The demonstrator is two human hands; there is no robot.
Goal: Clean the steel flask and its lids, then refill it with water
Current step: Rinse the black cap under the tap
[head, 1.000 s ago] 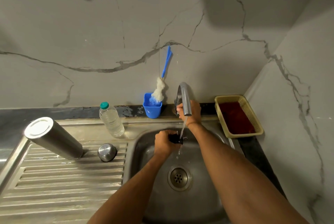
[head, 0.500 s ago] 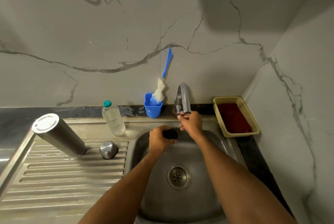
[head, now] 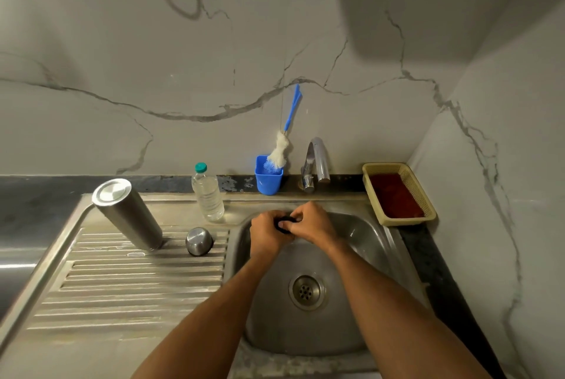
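1. Your left hand (head: pixel 266 233) and right hand (head: pixel 315 222) both clasp the small black lid (head: pixel 283 222) over the sink (head: pixel 360 244).
2. The steel flask (head: pixel 128 215) stands inverted on the drainboard (head: pixel 122 287), beside the steel cap (head: pixel 199 241).

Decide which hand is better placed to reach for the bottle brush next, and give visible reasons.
Right, probably. The white-bristled, blue-handled bottle brush stands in the blue plastic cup directly behind the right hand. The left hand wraps more of the small black lid, so it could keep holding it.
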